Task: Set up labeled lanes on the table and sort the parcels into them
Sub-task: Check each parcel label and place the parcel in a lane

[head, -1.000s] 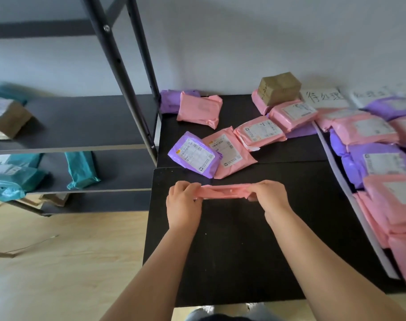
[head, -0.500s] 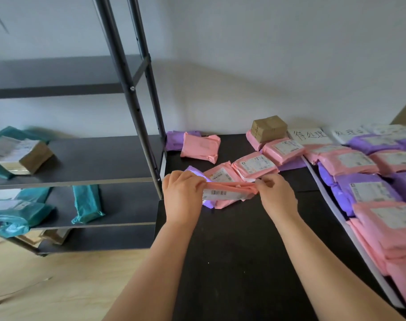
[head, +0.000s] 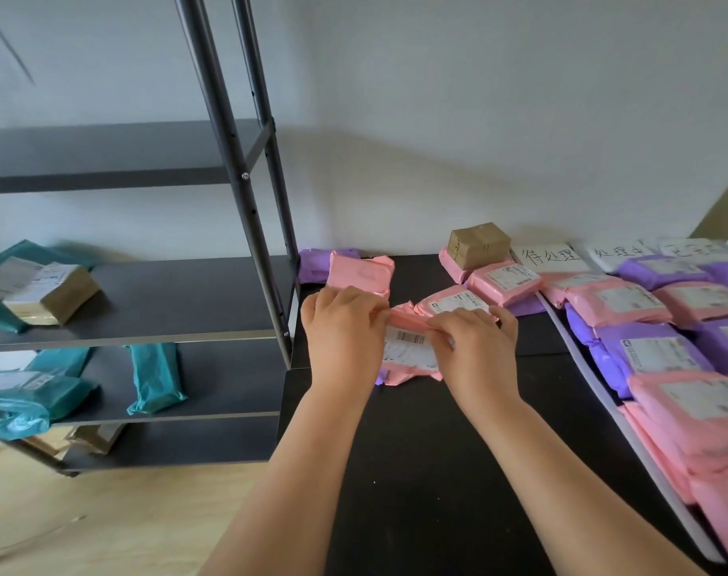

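At the far left a shelf unit (head: 167, 301) holds teal parcels (head: 156, 378), apart from the sorting. Against its frame begins the black table (head: 437, 471). Above the table's back left part the left hand (head: 345, 330) pinches the upper left edge of a pink parcel (head: 410, 353), fingers curled over the film. The parcel hangs between both hands with its printed label facing the person, over the near end of a scatter of unsorted parcels (head: 505, 282); whether its lower edge touches them I cannot tell. The right hand (head: 478, 351) pinches the upper right edge in the same way, fingers closed on the wrapping. Further right the scatter runs on to a brown box (head: 478, 243), then come handwritten paper signs (head: 549, 257) at the back edge and a white strip (head: 565, 332) that bounds the lanes, already stacked with pink and purple parcels (head: 653, 355).

The grip is on loose film only, so I judge the parcel could slip or the wrapping stretch if it swings on the way right. Carried low, it could drag the loose parcels beneath, or nudge the strip and blur a lane. A misread label would put it under the wrong sign
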The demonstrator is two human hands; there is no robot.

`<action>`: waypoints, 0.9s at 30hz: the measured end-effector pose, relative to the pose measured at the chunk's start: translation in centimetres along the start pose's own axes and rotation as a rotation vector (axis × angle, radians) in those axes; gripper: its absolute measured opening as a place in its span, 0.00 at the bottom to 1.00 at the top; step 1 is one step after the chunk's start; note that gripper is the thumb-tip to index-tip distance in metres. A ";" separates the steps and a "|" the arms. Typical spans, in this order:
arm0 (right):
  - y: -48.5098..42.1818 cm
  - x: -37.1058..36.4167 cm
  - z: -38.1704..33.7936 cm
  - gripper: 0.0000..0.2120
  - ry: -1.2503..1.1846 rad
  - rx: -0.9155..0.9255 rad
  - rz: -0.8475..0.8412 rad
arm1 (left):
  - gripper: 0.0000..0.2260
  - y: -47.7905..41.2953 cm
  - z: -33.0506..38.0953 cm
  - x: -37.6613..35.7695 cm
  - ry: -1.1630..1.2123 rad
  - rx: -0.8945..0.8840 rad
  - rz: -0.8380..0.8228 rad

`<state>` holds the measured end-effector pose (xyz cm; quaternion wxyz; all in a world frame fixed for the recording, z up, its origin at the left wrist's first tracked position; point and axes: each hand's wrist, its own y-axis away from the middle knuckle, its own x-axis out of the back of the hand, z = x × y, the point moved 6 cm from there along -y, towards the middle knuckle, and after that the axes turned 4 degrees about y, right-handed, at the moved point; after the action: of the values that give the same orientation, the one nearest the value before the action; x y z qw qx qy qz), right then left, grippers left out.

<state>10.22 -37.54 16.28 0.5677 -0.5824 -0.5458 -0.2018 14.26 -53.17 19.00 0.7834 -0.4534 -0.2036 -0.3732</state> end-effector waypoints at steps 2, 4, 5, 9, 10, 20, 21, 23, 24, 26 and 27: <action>-0.2 0.5 0.3 0.06 -0.063 -0.053 0.010 | 0.13 0.3 0.0 0.5 0.021 0.055 0.066; -0.3 1.3 0.9 0.04 -0.193 -0.116 0.047 | 0.18 0.6 -0.4 1.1 0.072 0.136 0.115; -0.3 1.7 1.4 0.04 -0.285 -0.153 0.064 | 0.19 0.9 -0.8 1.2 0.115 0.195 0.115; -0.7 1.9 3.0 0.06 -0.593 -0.375 -0.004 | 0.14 1.9 -2.3 0.4 0.341 0.440 0.036; -0.7 1.9 3.1 0.07 -0.650 -0.417 -0.014 | 0.13 2.1 -2.4 0.1 0.399 0.489 0.004; -0.7 2.2 2.2 0.05 -0.973 -0.473 -0.123 | 0.03 1.8 -0.8 0.1 0.714 0.656 -0.028; -0.7 2.3 2.2 0.04 -0.977 -0.458 -0.124 | 0.02 1.8 -0.7 0.5 0.737 0.664 -0.008; -0.8 3.0 2.1 0.04 -0.991 -0.423 -0.103 | 0.04 1.7 -0.6 0.9 0.769 0.669 -0.013; -1.0 3.4 2.0 0.04 -0.997 -0.404 -0.081 | 0.04 1.6 -0.5 1.1 0.798 0.674 -0.026; -1.4 4.5 1.9 0.05 -1.019 -0.372 -0.024 | 0.04 1.5 0.1 1.6 0.857 0.658 -0.068; -1.7 5.1 1.8 0.04 -1.034 -0.354 0.007 | 0.04 1.5 0.4 1.9 0.875 0.640 -0.098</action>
<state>9.70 -34.25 20.88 0.1191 -0.6942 -0.7094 0.0241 16.65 -53.09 19.58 0.8756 0.0154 0.0174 -0.4824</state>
